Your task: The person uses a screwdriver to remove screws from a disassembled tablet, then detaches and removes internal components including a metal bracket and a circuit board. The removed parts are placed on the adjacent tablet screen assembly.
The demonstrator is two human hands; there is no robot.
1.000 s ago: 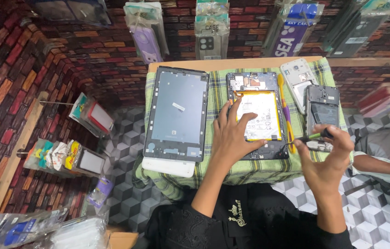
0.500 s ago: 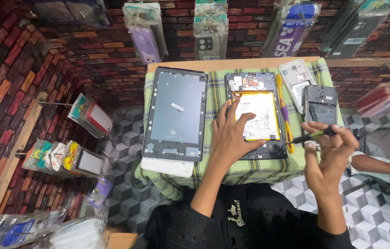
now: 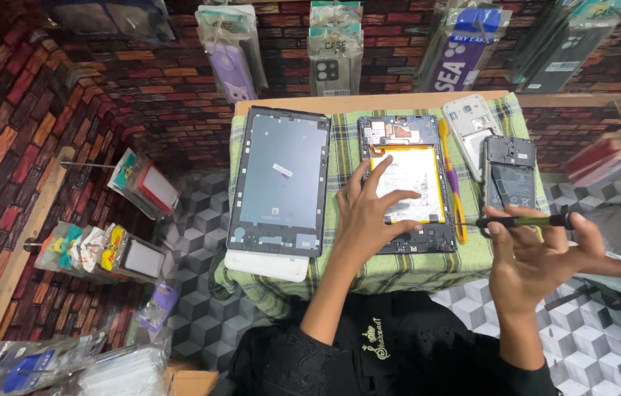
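pressing left hand (image 3: 369, 220) on opened tablet (image 3: 406, 183), right hand (image 3: 538, 260) gripping screwdriver (image 3: 523, 221).

A person seen from above works at a small desk (image 3: 288, 104) covered by a green checked cloth (image 3: 340, 158). At the centre lies an opened tablet (image 3: 406, 183), its pale battery and circuit board exposed. The left hand (image 3: 369, 216) rests spread flat on the tablet. Just right of the tablet, the right hand (image 3: 534, 257) grips a green-handled screwdriver (image 3: 523, 221), its tip pointing at the tablet's right edge. Left of the tablet lies a grey back panel (image 3: 279, 183). Right of it lie a yellow pry tool (image 3: 453, 176) and two opened phones (image 3: 497, 158).
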